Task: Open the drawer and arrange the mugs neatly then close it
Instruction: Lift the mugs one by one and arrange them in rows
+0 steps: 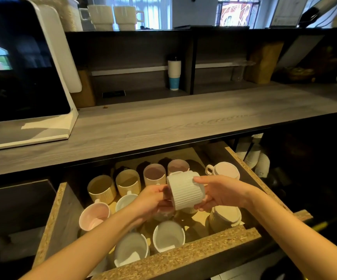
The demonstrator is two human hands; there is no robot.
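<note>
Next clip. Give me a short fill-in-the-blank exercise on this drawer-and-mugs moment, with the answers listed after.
1. The drawer under the counter stands ____.
2. The white ribbed mug is held above the drawer by ____ hands, the left hand and the right hand.
3. The mug with a pink inside lies near the drawer's ____ wall.
4. Two cream mugs stand on the ____ shelf above the counter.

Missing words: open; both; left; top

matt ribbed ceramic mug (185, 189); rough chipboard drawer (183, 254) edge; wood-grain counter (163, 122).
</note>
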